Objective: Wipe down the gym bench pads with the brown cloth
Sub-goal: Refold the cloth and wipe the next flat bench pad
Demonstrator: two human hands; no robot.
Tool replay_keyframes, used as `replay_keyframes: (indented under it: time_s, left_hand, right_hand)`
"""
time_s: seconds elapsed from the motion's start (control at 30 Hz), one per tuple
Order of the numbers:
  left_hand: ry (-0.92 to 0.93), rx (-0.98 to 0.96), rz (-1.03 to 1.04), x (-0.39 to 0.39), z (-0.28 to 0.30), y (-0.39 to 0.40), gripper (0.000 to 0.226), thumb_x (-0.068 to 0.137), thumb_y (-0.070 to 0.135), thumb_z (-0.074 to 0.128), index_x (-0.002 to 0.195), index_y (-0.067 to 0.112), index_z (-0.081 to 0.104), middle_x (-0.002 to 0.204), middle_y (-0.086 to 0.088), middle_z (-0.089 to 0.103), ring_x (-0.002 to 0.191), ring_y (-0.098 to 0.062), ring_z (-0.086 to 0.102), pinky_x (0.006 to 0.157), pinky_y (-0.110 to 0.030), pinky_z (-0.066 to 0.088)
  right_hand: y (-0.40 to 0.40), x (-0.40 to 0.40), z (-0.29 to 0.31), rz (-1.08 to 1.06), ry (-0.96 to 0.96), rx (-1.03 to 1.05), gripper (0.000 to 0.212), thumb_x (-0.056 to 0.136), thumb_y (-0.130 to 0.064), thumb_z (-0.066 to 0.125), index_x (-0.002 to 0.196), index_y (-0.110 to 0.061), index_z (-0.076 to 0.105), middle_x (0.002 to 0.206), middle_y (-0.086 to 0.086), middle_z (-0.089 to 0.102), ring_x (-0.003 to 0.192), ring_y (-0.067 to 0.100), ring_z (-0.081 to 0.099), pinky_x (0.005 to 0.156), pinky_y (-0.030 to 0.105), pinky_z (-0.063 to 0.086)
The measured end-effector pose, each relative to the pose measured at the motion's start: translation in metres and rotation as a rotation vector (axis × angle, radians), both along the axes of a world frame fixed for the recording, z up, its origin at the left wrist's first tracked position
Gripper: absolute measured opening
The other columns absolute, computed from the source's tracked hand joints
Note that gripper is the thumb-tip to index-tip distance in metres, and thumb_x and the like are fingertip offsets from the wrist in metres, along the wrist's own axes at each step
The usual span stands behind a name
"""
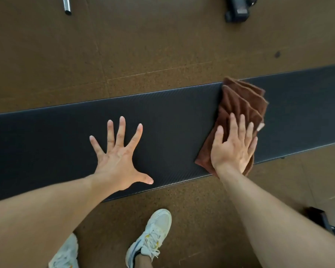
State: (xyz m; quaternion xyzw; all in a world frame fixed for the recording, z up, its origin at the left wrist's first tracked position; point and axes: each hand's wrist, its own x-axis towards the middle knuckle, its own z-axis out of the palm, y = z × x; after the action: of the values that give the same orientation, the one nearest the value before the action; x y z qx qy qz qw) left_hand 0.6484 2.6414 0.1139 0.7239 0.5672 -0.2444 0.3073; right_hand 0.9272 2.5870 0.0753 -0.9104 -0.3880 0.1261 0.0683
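Right hand [232, 147] presses one brown cloth [242, 105] flat; left hand [118, 154] splayed on one bench pad [172, 111].

A single head-worn wide-angle view looks steeply down, close over the counter [162, 117] crossing the frame's middle, brown floor [143, 45] above and below, edges seemingly bowed by the lens.

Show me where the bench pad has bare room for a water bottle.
Bare pad lies between the left hand and the brown cloth, also left of that hand and right of the cloth. The right hand presses the cloth.
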Motion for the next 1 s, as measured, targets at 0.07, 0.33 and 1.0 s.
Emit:
replay_keyframes:
  time_s: [0.07, 0.33, 1.0]
  left_hand:
    - [-0.017, 0.005, 0.006, -0.001, -0.001, 0.000, 0.153, 0.054, 0.088, 0.072, 0.141, 0.046, -0.046, 0.143, 0.000, -0.063, 0.132, -0.028, -0.059, 0.110, -0.071, -0.024]
    - [-0.142, -0.004, -0.026, -0.016, -0.002, 0.000, 0.152, 0.058, 0.079, 0.078, 0.149, 0.042, -0.038, 0.148, -0.006, -0.058, 0.135, -0.034, -0.055, 0.107, -0.075, -0.024]
    - [-0.449, 0.247, 0.855, -0.412, -0.010, -0.034, 0.066, 0.107, 0.052, 0.032, 0.163, 0.032, 0.004, 0.171, 0.015, -0.007, 0.155, -0.001, -0.010, 0.129, -0.040, 0.002]
  right_hand:
    - [-0.015, -0.016, -0.001, -0.275, 0.037, 0.053, 0.060, 0.108, -0.056, 0.029, 0.165, -0.040, 0.020, 0.176, -0.011, 0.009, 0.163, 0.017, -0.003, 0.132, 0.045, -0.004]
    - [-0.032, -0.114, 0.001, -0.341, 0.108, 0.070, 0.059, 0.111, -0.049, 0.031, 0.167, -0.034, 0.017, 0.177, -0.008, 0.006, 0.163, 0.020, -0.008, 0.131, 0.046, -0.007]
    - [0.108, -0.506, 0.014, 0.985, 0.142, -0.119, 0.060, 0.107, -0.061, 0.032, 0.164, -0.049, 0.016, 0.175, -0.019, 0.002, 0.162, 0.012, -0.012, 0.128, 0.045, -0.010]
